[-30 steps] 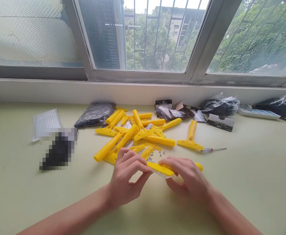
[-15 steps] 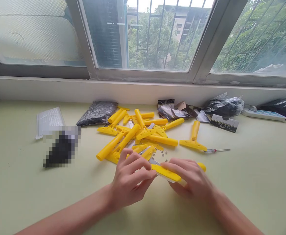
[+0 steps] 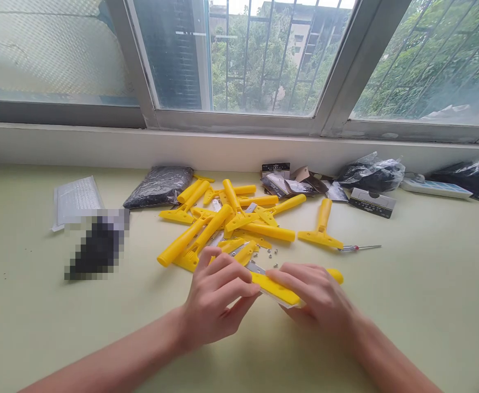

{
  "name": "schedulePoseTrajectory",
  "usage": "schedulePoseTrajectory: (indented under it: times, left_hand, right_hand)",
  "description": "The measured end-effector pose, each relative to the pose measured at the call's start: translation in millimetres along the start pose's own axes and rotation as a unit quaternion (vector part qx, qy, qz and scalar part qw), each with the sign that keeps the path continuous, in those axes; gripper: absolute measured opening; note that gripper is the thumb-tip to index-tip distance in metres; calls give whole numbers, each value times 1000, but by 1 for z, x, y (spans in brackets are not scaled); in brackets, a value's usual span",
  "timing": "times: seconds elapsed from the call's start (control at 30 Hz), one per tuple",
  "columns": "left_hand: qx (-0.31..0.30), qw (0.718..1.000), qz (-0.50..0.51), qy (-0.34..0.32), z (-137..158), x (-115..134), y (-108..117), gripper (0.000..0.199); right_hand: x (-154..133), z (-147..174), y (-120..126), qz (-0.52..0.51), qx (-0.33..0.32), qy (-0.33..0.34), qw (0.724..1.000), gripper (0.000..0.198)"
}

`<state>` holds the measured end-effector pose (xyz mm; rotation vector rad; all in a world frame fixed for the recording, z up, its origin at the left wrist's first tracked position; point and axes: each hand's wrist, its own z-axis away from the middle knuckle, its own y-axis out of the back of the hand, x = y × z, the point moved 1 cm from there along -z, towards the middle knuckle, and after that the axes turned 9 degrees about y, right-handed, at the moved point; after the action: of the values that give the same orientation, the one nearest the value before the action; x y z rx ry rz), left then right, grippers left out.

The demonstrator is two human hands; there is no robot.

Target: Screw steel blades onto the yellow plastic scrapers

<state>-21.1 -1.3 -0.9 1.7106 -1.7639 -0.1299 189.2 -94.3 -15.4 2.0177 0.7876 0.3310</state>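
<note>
Between my hands is a yellow scraper, its flat head toward me and a pale blade edge showing along the near side. My left hand pinches the left end of the head with thumb and fingertips. My right hand wraps the right part, and the handle end sticks out beyond it. Just past my fingers lie several small nuts or screws and a metal blade. A pile of yellow scraper parts spreads behind my left hand.
A lone yellow scraper lies at right beside a screwdriver. Toward the window stand a black-filled plastic bag, card packaging and another bag. A clear packet and a pixelated dark object lie left.
The whole view has shifted slightly, so everything sits a little left and higher. Both hands keep their hold on the scraper, with hardly any other movement.
</note>
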Motion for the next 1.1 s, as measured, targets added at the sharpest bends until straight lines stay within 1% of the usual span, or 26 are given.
schedulePoseTrajectory:
  times: [0.1, 0.23, 0.4, 0.53, 0.63, 0.7, 0.73, 0.8, 0.87, 0.97, 1.1]
  left_hand:
    - [0, 1000, -5, 3, 0, 0, 0, 19]
    - [1, 1000, -7, 4, 0, 1, -1, 20]
    - [3, 1000, -7, 5, 1, 1, -1, 20]
    - [0, 1000, -6, 7, 1, 1, -1, 18]
    - [-11, 1000, 7, 9, 0, 1, -1, 15]
    - [-19, 999, 26, 29, 1, -1, -2, 16]
    - [-26, 998, 39, 42, 1, -2, -3, 19]
    - [-51, 994, 75, 59, 1, -4, -4, 24]
    - [-94, 988, 112, 57, 1, -4, -6, 25]
    - [-148, 977, 143, 56, 2, -1, -7, 25]
    - [-211, 951, 200, 106, 6, 6, -8, 23]
  right_hand:
    - [0, 0, -1, 9, 2, 3, 1000, 23]
    - [0, 0, -3, 11, 1, 10, 1000, 29]
    - [0, -2, -3, 6, -2, 8, 1000, 23]
    - [-1, -2, -3, 12, 12, 11, 1000, 25]
    - [-3, -3, -3, 5, 11, -10, 1000, 15]
    - [-6, -3, -2, -3, 9, -27, 1000, 6]
    - [-6, -4, 0, -18, 9, -37, 999, 6]
    - [-7, -4, 4, -81, 6, -65, 995, 12]
    - [-5, -5, 9, -159, -3, -107, 981, 19]
    - [-4, -6, 15, -229, -45, -167, 958, 25]
    - [-7, -10, 16, -286, -105, -201, 931, 28]
